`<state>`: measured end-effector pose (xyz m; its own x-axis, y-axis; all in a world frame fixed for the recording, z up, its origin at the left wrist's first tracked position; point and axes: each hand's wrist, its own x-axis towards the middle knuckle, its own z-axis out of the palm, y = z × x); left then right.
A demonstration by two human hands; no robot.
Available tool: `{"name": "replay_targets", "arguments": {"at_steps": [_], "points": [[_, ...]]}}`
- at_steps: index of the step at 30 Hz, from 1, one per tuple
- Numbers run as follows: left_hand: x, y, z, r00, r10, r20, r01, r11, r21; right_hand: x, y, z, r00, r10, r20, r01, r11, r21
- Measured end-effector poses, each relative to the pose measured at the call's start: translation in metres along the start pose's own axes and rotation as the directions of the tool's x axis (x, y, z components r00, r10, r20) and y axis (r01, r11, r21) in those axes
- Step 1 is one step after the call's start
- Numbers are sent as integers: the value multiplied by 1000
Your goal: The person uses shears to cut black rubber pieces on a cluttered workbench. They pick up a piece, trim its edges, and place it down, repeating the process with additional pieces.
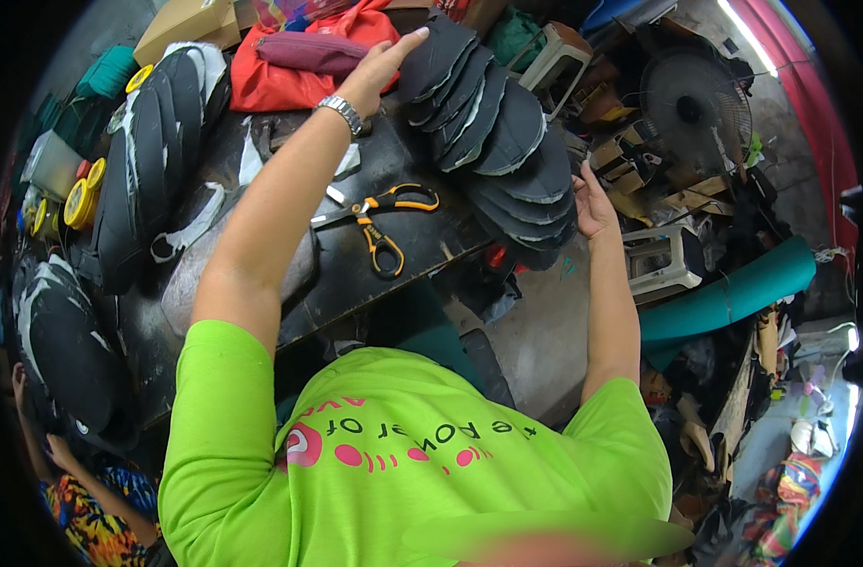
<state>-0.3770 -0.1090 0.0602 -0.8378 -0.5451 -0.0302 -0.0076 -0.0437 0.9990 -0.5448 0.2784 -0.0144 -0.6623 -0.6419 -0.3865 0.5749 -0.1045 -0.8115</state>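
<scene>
A long fanned stack of black rounded pieces (514, 128) with pale, ragged edges stretches between my two hands above the table's right side. They look like cut fabric or foam sheets. At the far end, my left hand (382, 74) grips the stack, its thumb on top and the other fingers mostly hidden. My right hand (594, 200) holds the near right edge, fingers curled against it and partly hidden. Scissors (379, 227) with orange and black handles lie spread on the dark table (341, 274), left of the stack.
More black stacked pieces (157, 142) lie at the table's left, beside yellow spools (79, 203). A red bag (261, 76) sits at the back. Right are a fan (696, 109), stools (672, 260) and a green roll (734, 288). Another person's arm (96, 487) shows lower left.
</scene>
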Motion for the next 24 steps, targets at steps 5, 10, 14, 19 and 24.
{"name": "replay_targets", "arguments": {"at_steps": [5,10,14,19,24], "points": [[22,-28,32,979,-194,56,195,981,-16,6,8,6,997,-76,18,76,997,13],[26,-45,45,953,-299,58,302,952,-52,7,14,32,987,-146,-64,133,977,-165],[25,-45,44,950,-303,70,308,948,-79,6,6,36,988,-53,-145,4,949,-316],[24,-52,44,952,-307,21,307,950,-57,-1,5,38,994,-12,-113,-34,916,-399],[35,-69,29,903,-379,205,420,880,-222,-10,24,35,983,-78,-168,19,944,-329]]}}
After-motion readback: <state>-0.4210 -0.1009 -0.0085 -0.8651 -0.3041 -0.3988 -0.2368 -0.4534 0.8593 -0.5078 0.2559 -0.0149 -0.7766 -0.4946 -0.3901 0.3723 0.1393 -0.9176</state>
